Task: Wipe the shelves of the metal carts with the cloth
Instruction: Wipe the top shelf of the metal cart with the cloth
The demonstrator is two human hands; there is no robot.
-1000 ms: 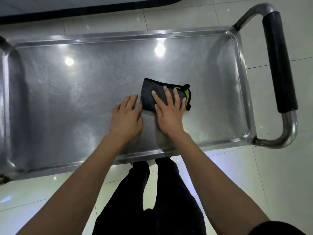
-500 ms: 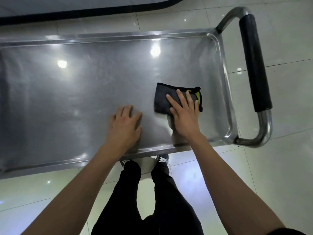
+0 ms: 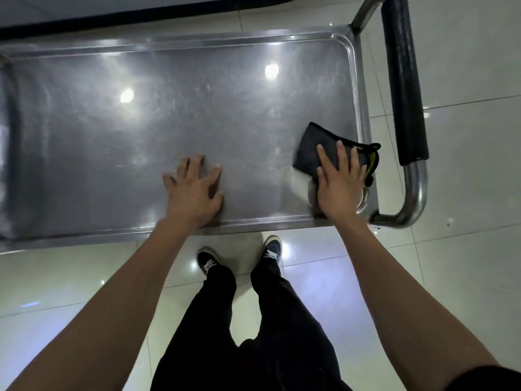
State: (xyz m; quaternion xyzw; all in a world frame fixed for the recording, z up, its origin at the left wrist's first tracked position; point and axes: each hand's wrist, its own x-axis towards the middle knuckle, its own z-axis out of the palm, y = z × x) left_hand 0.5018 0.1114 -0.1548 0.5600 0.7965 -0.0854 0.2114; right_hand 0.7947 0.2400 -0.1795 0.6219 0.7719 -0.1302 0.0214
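Floor [image 3: 465,66]: you stand on glossy pale tiles with thin grout lines.
Light: ceiling lamps glint off it.
Far edge: a dark strip [image 3: 141,16] crosses.

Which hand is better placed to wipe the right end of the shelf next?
The right hand. It already presses flat on the cloth beside the shelf rim at the right end. The left hand rests on bare metal near the middle, away from the cloth.

It looked like an institutional or commercial workroom: a steel cart [image 3: 197,108] with a padded handle [image 3: 403,80] stood on glossy tiles [image 3: 465,277].
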